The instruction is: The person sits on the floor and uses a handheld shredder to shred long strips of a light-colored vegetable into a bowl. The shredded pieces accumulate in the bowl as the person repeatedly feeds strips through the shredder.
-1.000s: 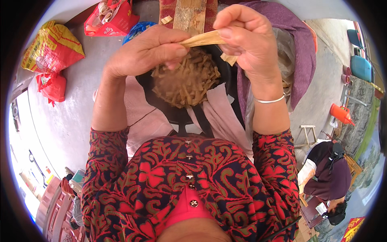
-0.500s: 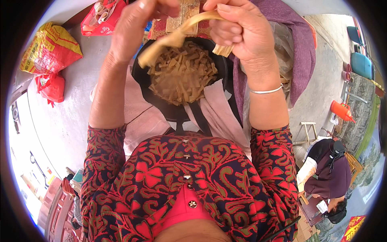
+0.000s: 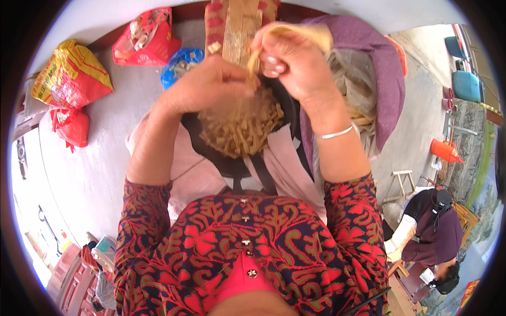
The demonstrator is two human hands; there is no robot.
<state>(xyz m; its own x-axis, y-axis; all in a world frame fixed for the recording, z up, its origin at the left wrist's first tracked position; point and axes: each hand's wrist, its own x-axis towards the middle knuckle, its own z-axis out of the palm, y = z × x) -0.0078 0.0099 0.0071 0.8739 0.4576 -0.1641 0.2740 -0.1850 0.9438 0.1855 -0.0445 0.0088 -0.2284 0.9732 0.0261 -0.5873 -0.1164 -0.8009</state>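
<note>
My right hand [image 3: 301, 66] is closed round a pale tan fibrous strip [image 3: 308, 34], which loops over the knuckles and hangs down between the two hands. My left hand [image 3: 217, 87], somewhat blurred, pinches the hanging lower end of that strip. Both hands are raised over a dark round pan [image 3: 294, 113] on my lap. Short brown cut pieces [image 3: 237, 129] of similar material are heaped in the pan, partly hidden by my left hand.
A wooden board [image 3: 240, 34] on a red patterned cloth lies beyond the pan. Beside it are a blue bag [image 3: 182, 63] and a red bag [image 3: 147, 39]. Purple cloth [image 3: 387, 84] surrounds clear plastic at right. A co-worker [image 3: 435, 231] sits bent over at lower right.
My left hand has come down and right, closer to my right hand. The strip's free end no longer sweeps left over the pan. My right hand has shifted slightly left and down; the view has tilted.
</note>
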